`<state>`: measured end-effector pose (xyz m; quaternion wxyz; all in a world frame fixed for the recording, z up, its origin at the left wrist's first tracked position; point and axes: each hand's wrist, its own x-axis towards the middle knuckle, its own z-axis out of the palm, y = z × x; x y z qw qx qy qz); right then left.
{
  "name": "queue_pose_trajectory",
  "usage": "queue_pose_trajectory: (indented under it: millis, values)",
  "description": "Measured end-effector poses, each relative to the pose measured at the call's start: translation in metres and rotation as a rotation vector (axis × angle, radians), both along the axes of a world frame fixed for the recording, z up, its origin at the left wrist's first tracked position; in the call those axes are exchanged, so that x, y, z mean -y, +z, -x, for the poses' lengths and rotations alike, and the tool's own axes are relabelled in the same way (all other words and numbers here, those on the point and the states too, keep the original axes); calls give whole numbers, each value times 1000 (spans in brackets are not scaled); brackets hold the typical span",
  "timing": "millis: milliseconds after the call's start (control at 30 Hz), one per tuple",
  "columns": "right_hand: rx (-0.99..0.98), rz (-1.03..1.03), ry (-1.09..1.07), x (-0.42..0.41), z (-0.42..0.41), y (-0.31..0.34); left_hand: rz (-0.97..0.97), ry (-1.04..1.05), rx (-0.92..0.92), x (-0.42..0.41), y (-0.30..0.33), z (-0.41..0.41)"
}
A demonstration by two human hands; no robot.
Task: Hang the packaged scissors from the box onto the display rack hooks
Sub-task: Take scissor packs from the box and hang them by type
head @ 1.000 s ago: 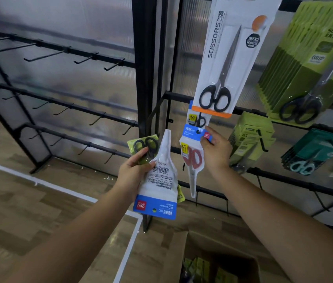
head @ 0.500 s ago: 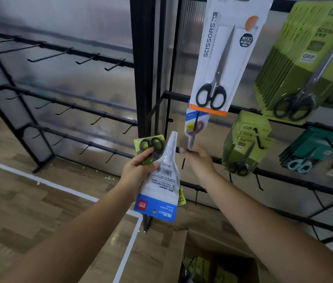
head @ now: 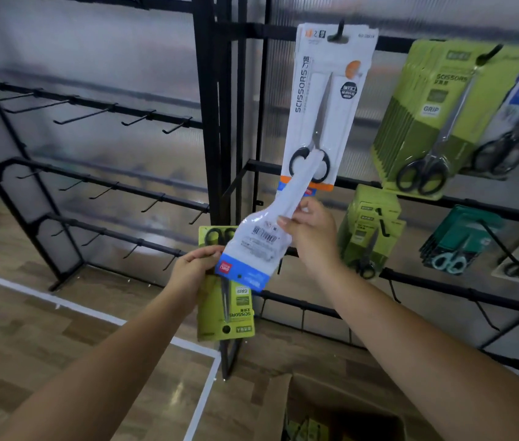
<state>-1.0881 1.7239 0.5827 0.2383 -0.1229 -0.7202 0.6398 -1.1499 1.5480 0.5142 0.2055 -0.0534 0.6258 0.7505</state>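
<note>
Right hand pinches the white blue-ended scissors pack, tilted; left hand grips the green carded scissors pack just below.

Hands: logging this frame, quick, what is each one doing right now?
Left hand: holds the green scissors pack.
Right hand: pinches the white-and-blue scissors pack.

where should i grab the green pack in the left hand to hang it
Grip the green pack by its lower end, coming from the right side. It hangs upside down in the left hand, so its hang hole sits at the bottom and must be flipped up; the white pack covers the top.
</note>
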Motion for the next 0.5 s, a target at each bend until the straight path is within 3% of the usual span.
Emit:
queue_pose_trajectory:
  millis: [133, 233, 300, 500]
  values:
    - [-194, 20, 151, 12, -5, 11, 10, 14, 35, 0, 7, 0]
    - [-288, -76, 161, 20, -9, 11, 66, -56, -28, 1, 10, -3]
    - [-370, -239, 182, 21, -12, 11, 74, -114, -50, 2, 11, -5]
    - [-578, -903, 350, 21, -16, -6, -162, -203, -40, -2, 26, -6]
